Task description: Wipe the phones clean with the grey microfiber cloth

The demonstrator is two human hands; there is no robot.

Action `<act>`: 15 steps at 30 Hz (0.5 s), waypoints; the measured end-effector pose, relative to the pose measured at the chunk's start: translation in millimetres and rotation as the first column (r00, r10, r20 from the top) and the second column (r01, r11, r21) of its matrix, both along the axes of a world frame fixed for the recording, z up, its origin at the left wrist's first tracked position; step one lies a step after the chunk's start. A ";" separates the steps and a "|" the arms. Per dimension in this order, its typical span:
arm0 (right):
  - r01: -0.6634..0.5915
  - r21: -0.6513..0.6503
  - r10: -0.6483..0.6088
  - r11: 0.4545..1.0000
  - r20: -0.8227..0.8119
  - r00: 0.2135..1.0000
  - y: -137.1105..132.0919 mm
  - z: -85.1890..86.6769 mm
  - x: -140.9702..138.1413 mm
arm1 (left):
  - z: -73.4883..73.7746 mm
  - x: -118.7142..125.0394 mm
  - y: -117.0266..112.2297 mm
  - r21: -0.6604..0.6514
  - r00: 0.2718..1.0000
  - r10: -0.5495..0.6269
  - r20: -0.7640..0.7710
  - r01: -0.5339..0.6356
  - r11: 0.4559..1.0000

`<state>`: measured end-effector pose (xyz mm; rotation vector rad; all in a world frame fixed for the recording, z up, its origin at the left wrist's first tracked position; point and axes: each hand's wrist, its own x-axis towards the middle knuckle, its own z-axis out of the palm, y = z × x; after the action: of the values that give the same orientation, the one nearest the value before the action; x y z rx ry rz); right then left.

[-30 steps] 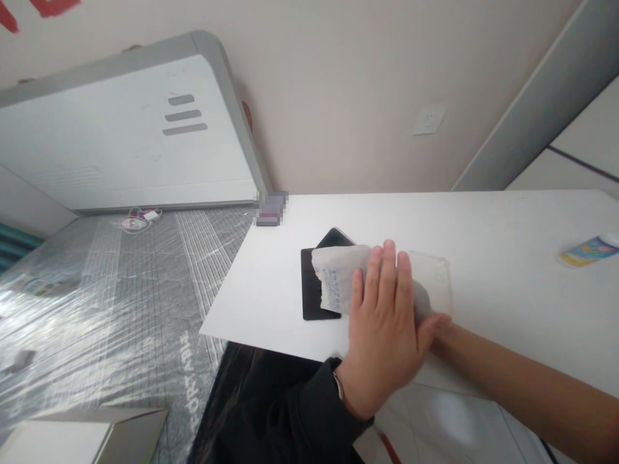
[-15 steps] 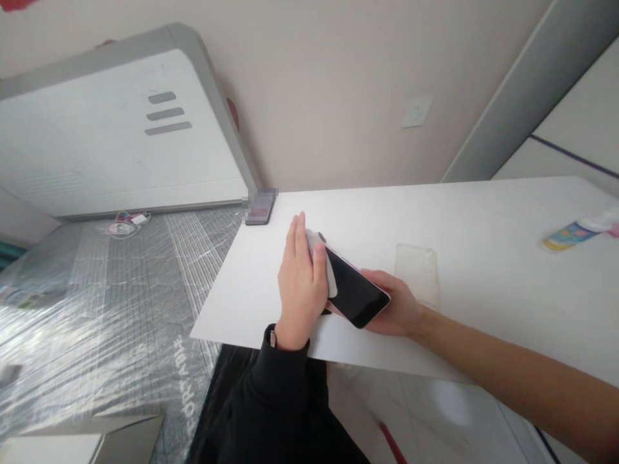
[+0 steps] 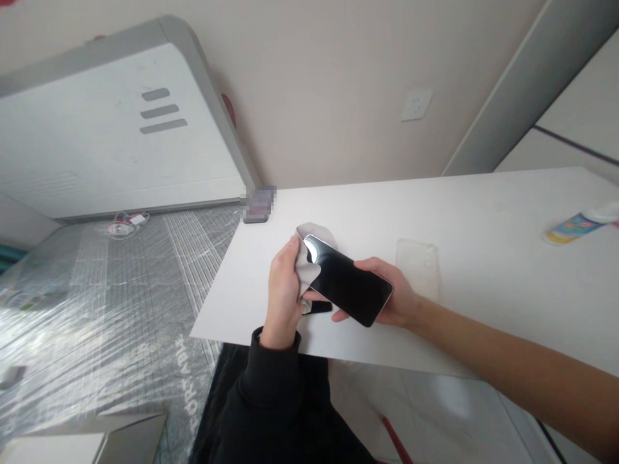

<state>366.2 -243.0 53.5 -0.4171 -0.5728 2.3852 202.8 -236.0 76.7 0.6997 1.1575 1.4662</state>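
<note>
Smartphone (image 3: 345, 280) is held over the white worktop (image 3: 483, 212), black screen uppermost and tilted, at the centre of the view. It is gripped by the right hand (image 3: 396, 296), whose fingers (image 3: 342, 315) are closed around its underside. A grey-white cloth (image 3: 305, 270) is bunched in the left hand (image 3: 282, 293), with the fingers (image 3: 290, 254) closed on it and the cloth touching the phone's upper end. A black sleeve (image 3: 273, 348) covers the left wrist. The work in hand is judged to be cloth-on-phone contact at that end. The next move is judged to call for the right-hand grip to be kept, since the phone is borne by that hand. A clear phone case (image 3: 418, 267) lies flat at 3 o'clock from the phone, just beside the right hand, with the phone outside it. A colourful tube (image 3: 575, 227) lies farther out at 3 o'clock. A pixelated object (image 3: 258, 212) is at 11 o'clock, at the worktop's far corner
</note>
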 end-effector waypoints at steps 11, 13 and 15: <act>0.030 0.065 -0.030 0.997 -0.005 1.000 1.1 5.2 -2.3 | 4.9 -17.1 3.3 0.069 0.928 -0.080 0.363 0.058 0.996; 0.048 0.088 -0.051 0.995 0.037 0.998 2.6 2.9 -3.5 | 2.5 -17.8 4.1 0.073 0.935 -0.082 0.345 0.061 0.996; 0.094 0.109 -0.103 0.990 0.083 0.991 5.6 -1.6 -4.6 | 0.4 -16.8 4.4 0.065 0.951 -0.131 0.279 0.118 0.991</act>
<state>361.6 -237.4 51.9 -0.4953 -0.6985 2.2398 185.9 -231.6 77.1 0.5620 0.8463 1.4365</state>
